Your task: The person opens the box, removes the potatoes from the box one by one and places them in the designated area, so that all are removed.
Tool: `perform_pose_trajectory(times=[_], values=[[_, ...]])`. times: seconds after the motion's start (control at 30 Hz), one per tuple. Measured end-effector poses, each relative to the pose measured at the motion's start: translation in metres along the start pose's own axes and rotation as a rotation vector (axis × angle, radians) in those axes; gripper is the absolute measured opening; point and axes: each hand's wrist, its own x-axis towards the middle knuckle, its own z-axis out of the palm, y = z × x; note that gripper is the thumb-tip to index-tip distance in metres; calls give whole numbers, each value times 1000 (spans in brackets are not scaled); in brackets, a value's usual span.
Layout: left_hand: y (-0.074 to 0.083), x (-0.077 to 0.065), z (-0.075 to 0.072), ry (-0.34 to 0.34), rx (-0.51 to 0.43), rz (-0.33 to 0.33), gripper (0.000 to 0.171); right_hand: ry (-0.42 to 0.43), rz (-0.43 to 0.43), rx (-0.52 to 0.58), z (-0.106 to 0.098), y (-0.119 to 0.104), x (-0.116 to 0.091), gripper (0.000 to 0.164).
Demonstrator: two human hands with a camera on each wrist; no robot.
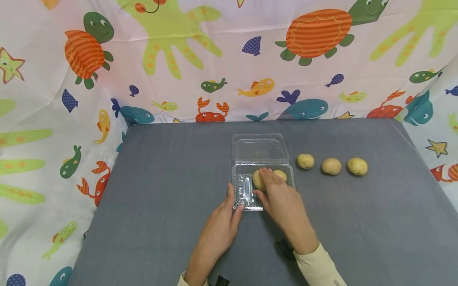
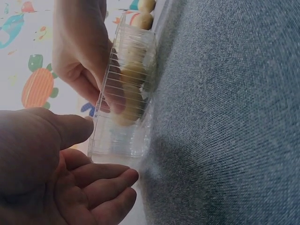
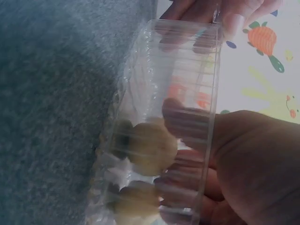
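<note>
A clear plastic clamshell box stands with its lid folded back, away from me. Two potatoes lie in its base: one on the left and one on the right. My right hand reaches in from above and pinches the left potato between thumb and fingers; the right wrist view shows this potato through the wall. At the box's near left corner my left hand rests with fairly straight fingers along the side, its thumb at the rim.
Right of the box, three more potatoes sit in a loose row: a near one, a middle one and a far one. A grey cloth covers the table. Behind it hangs a curtain printed with sea animals.
</note>
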Motion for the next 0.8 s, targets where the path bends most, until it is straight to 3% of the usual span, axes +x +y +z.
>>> perform_pose_trajectory(times=[0.43, 0.8], values=[[1, 0, -1, -6, -1, -6, 67, -12, -15, 34, 3, -4, 3, 47], [1, 0, -1, 1, 8, 1, 67, -71, -9, 123, 4, -1, 6, 48]])
